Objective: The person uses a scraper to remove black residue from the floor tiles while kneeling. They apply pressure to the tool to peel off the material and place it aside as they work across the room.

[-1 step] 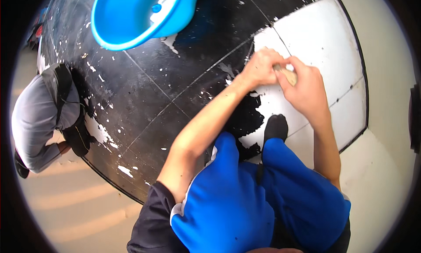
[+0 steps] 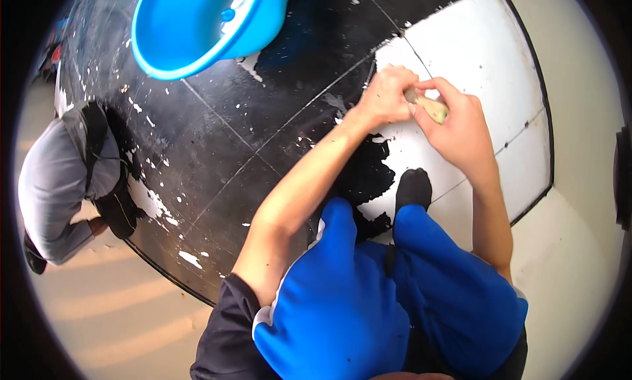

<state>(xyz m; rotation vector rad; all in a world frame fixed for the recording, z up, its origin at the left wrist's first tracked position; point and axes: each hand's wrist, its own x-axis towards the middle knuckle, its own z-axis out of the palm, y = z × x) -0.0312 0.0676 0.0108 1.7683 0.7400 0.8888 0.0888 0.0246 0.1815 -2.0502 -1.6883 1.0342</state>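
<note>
A small pale yellow-beige piece sits between my hands; I cannot tell its kind. The thumb and fingers of my right hand are closed round it. My left hand is curled at its other end, fingers closed and touching it. Both hands are above the ragged border between the white floor area and the black floor surface. My fingers cover much of the piece.
A blue tub stands at the far left. Another person in grey crouches at the left edge. My dark-socked foot rests on the white area. White patches dot the black surface. A pale wall rises on the right.
The view has shifted slightly, with the tub now farther left in it. Both hands have turned a little, and more of the pale piece shows between them.
</note>
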